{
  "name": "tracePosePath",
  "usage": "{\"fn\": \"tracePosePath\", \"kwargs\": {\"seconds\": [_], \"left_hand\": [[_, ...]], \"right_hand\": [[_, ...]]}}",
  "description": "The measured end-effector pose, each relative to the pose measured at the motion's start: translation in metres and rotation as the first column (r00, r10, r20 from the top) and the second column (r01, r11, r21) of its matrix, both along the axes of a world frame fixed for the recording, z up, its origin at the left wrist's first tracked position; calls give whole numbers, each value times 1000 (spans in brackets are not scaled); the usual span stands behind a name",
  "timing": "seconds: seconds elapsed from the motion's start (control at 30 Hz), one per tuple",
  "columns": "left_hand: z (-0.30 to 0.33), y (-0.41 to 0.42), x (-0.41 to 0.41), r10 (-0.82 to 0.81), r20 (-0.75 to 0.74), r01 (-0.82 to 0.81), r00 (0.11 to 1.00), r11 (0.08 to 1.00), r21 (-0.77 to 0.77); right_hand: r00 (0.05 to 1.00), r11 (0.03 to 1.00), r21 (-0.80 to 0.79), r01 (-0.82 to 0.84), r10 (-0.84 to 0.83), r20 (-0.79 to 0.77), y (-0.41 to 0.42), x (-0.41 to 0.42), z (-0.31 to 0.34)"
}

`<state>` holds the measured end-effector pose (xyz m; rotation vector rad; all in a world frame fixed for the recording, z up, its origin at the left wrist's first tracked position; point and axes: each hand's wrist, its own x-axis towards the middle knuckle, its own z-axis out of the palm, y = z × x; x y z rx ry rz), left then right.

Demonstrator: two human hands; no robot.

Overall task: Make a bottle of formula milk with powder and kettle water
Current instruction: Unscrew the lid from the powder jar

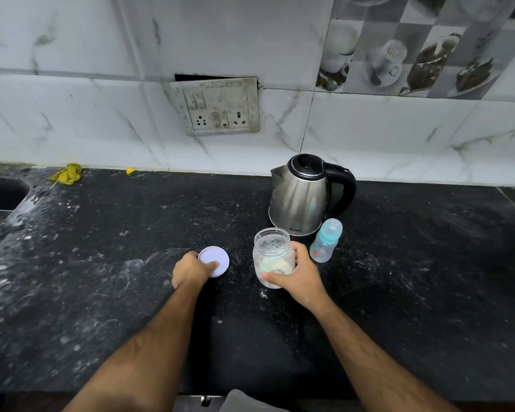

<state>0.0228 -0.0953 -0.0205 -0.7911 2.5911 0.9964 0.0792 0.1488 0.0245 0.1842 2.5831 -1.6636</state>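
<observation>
The right hand [302, 275] has its fingers [300, 253] curled round a clear powder jar [272, 258], thumb across the near side; the jar stands upright on the black speckled desk [101, 278], mouth open, pale powder low inside. The left hand [191, 269] rests on a white lid [216, 260] lying flat on the desk just left of the jar, fingers bent over its near edge. Just right of the jar stands a baby bottle [326, 240] with a blue cap, upright, leaning slightly right in this wide view. Behind both sits a steel electric kettle [302, 194] (small lettering near its base, unreadable), spout left, black handle right. Farther back: a wall switchboard [219, 105], a yellow cloth [67, 173] and a sink [0, 193] at far left.
</observation>
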Motion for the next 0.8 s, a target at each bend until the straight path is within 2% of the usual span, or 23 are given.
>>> {"fn": "tracePosePath", "kwargs": {"seconds": [0.07,0.13,0.27,0.4,0.47,0.57,0.67,0.8], "left_hand": [[6,5,3,-5,15,6,1000,993,-116],[6,8,5,3,12,-1,1000,988,-157],[-1,2,12,20,-43,-25,999,993,-115],[4,-1,20,60,-190,-75,980,995,-70],[7,-1,22,23,-280,-32,960,999,-28],[9,3,26,-46,-370,101,928,987,129],[17,9,32,-78,-384,196,920,941,277],[21,10,33,-144,-374,274,916,906,323]], "right_hand": [[1000,1000,2,-2,2,9,0,1,-1],[1000,1000,7,-4,4,15,0,1,-2],[1000,1000,17,-9,8,27,0,1,-4],[998,998,53,-21,18,56,-3,-1,-12],[996,996,69,-49,45,71,-7,-4,-15],[994,994,70,-79,73,83,-19,-11,-16],[990,991,55,-119,114,80,-37,-19,-15],[986,987,48,-155,151,76,-55,-26,-19]]}}
